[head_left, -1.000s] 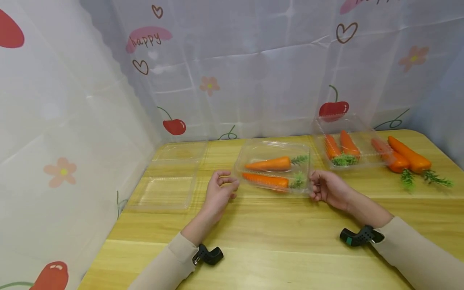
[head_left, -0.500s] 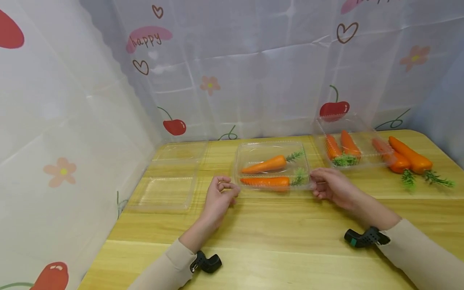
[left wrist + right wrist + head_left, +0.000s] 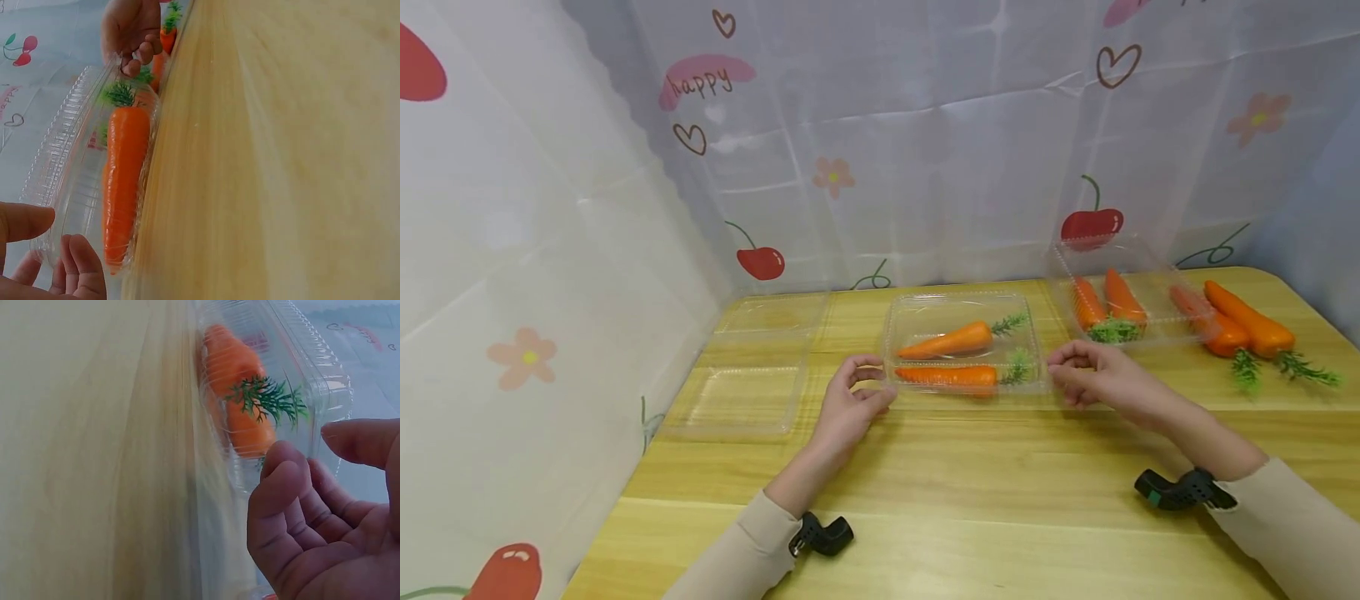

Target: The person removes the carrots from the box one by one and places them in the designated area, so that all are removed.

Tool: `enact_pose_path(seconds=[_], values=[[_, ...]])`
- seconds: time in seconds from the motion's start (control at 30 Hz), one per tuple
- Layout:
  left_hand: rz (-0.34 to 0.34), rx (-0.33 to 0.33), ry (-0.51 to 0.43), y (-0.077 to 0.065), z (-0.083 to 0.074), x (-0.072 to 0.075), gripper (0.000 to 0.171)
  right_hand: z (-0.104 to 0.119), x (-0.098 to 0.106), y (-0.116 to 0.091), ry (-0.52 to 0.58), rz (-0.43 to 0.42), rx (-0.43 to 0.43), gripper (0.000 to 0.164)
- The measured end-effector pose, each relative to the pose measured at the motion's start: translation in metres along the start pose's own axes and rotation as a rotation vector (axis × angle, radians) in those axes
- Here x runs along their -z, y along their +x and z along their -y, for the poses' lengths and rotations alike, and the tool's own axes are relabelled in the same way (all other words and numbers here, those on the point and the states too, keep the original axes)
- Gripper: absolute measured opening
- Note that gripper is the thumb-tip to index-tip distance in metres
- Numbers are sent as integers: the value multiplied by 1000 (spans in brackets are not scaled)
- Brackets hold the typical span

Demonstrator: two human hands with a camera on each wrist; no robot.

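Observation:
A clear plastic clamshell box [image 3: 962,304], its lid down, lies mid-table. Inside are two carrots, the rear one [image 3: 951,340] slanted and the front one [image 3: 951,377] along the near side, both with green tops to the right. My left hand [image 3: 850,404] is at the box's left front corner, thumb and fingers spread about it; the left wrist view shows a gap between thumb [image 3: 28,222] and fingers. By the right front corner is my right hand [image 3: 1097,375], fingers loosely bent, thumb [image 3: 356,440] apart from them. Whether the fingertips touch the plastic is hard to tell.
To the left lies an open clear box [image 3: 745,400] with nothing in it. At the back right another open clear box [image 3: 1135,250] holds two carrots [image 3: 1123,296]. Two loose carrots [image 3: 1247,321] lie right of it, partly under its edge. A printed cloth [image 3: 940,200] hangs behind the wooden table.
The box with its carrots has settled flat and straight, and the rear carrot has tilted. My right hand has moved slightly right, away from the box's corner. The left hand has hardly moved.

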State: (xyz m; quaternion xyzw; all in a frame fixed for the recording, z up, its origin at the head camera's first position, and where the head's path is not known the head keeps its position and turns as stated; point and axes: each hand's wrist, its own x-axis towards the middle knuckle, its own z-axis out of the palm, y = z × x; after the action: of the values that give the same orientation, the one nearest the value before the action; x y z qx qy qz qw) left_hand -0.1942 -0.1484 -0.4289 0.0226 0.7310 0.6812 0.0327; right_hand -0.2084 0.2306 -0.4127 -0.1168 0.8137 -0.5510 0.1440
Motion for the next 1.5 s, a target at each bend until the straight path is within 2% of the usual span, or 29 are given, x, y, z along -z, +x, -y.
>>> enact_pose_path(seconds=[0.17, 0.37, 0.5, 0.63, 0.8, 1.1, 1.27, 1.5], values=[[6, 2, 2, 2, 0, 1, 39, 3, 2, -4, -127, -45, 73, 31], [13, 39, -36, 3, -1, 3, 37, 3, 2, -4, -258, -102, 166, 21], [15, 53, -58, 5, 1, 6, 38, -1, 0, -2, -313, -123, 300, 12], [6, 59, -49, 6, 2, 7, 37, -4, 0, 0, -349, -132, 454, 15], [-7, 61, -47, 6, 1, 8, 36, -6, -2, 1, -352, -112, 553, 24], [-6, 13, -64, 5, 2, 8, 31, -7, -5, 3, -381, -86, 638, 30], [-4, 0, -65, 7, 5, 10, 25, -7, -4, 2, -367, -65, 653, 26], [-18, 3, -56, 9, 7, 11, 15, -1, -3, 5, -432, -98, 658, 20]])
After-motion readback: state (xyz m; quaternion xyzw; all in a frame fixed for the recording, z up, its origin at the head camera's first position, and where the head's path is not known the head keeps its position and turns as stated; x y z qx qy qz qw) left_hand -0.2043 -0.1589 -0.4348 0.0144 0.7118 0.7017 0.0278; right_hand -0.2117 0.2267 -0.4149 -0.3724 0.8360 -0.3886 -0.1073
